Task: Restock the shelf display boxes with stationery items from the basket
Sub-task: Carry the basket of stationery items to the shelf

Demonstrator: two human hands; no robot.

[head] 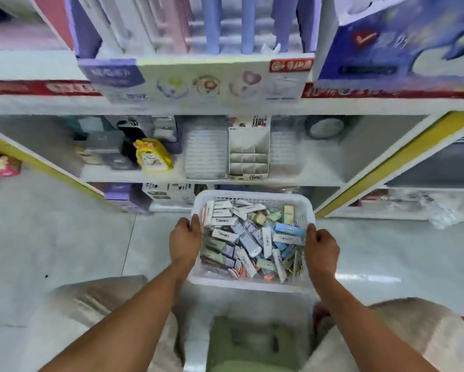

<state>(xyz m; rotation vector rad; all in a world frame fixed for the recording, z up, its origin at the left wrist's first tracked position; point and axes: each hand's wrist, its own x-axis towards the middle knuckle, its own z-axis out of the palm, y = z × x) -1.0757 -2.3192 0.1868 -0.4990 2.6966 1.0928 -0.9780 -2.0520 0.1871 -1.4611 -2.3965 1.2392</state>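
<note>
A white plastic basket [252,196] sits low in front of me, filled with several small stationery boxes [248,238] in white, blue, green and pink. My left hand [185,238] grips the basket's left rim, and my right hand [321,247] grips its right rim. On the middle shelf stands a white tiered display box [248,157] whose compartments look empty. The picture is blurred by motion.
The shelf unit [225,106] spans the view, with pen display boxes [198,73] above and a yellow packet [153,155] and grey boxes on the middle shelf. A green stool [252,342] sits between my knees. Pale floor lies to both sides.
</note>
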